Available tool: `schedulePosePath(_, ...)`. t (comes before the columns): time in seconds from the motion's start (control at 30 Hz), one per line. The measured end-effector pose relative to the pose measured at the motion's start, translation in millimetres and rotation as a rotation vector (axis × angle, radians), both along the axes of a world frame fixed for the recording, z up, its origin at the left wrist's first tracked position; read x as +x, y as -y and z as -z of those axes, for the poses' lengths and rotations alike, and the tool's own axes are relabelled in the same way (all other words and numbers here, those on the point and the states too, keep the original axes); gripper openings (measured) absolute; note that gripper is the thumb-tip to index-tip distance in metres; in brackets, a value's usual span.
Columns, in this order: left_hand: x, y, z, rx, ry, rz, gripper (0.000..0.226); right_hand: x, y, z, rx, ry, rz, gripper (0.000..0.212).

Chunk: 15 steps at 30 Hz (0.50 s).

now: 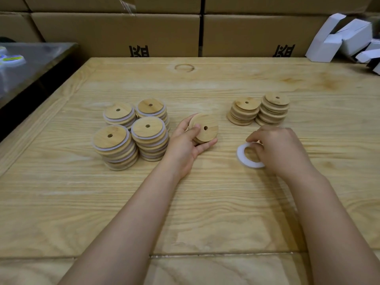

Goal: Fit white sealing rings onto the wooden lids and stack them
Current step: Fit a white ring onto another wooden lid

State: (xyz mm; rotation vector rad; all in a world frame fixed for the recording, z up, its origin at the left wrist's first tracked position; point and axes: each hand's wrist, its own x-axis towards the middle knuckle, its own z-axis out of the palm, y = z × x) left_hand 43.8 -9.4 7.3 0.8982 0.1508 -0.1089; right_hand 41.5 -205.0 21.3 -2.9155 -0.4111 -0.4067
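Pale wooden counter [185, 212] seen from above, with both bare forearms reaching in from the near edge. Right hand [281, 150], palm down and slightly blurred, curls its fingers over a white ring [241, 156] lying flat on the counter and pinches the ring's right-hand rim; the left half of the ring shows clear of the hand. Left hand [184, 146], palm up, grips a wooden lid [206, 124] tilted towards the camera, thumb on its face beside the centre hole, fingers under its lower edge. The lid is raised off the counter, well apart from the ring. Left of this hand: four ringed stacks [112, 141] of lids, touching one another, white rims visible between the layers. Beyond the right hand: two bare stacks [244, 112] of lids, side by side. Far edge: cardboard boxes [115, 31] in rows along the counter, white cartons [339, 38] piled at far right, and a dark tray [41, 56] at far left.
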Motion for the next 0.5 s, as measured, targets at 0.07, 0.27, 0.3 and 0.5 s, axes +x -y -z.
schedulePosePath(0.07, 0, 0, 0, 0.000, 0.003, 0.002, 0.029, 0, 1, -1, 0.010, 0.026, -0.008, 0.020)
schedulePosePath(0.27, 0, 0, 0, 0.003, 0.010, 0.004, 0.029, -2, 2, -7, 0.055, 0.091, -0.030, 0.007)
schedulePosePath(0.3, 0, 0, 0, 0.004, 0.007, 0.005, 0.028, -2, 2, -7, 0.055, 0.099, -0.029, 0.004)
schedulePosePath(0.5, 0, 1, 1, 0.020, 0.021, 0.010, 0.028, -2, 1, -11, 0.109, 0.118, -0.062, 0.004)
